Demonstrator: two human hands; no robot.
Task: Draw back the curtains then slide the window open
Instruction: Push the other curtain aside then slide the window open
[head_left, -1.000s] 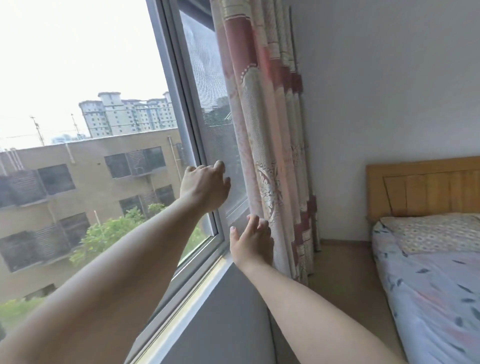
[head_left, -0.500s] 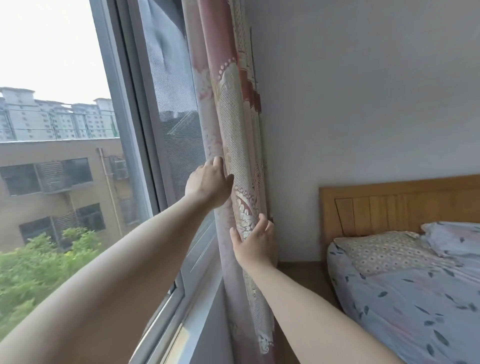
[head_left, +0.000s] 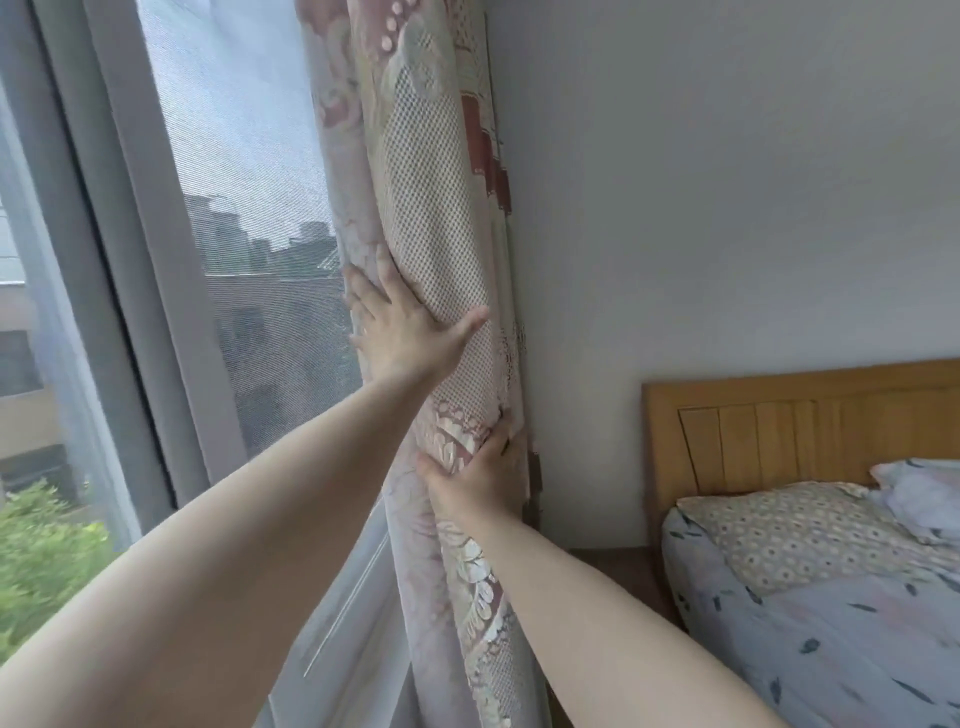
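A pink and cream patterned curtain (head_left: 436, 218) hangs bunched in a thick roll against the corner of the white wall. My left hand (head_left: 400, 332) lies flat on the roll's left side, fingers spread, thumb across its front. My right hand (head_left: 480, 475) grips the roll lower down, fingers wrapped round its right side. Left of the curtain is the grey-framed sliding window (head_left: 130, 249), with a mesh screen pane (head_left: 244, 218) right beside the curtain.
A bed (head_left: 841, 623) with a wooden headboard (head_left: 800, 415) and patterned pillows stands at the right against the wall. Bare floor (head_left: 618, 566) shows between curtain and bed. Buildings and green trees lie outside the glass.
Both hands have pushed the curtain further right into the corner, bunching it tighter. My view has swung right and closer; my left hand now lies flat on the roll.
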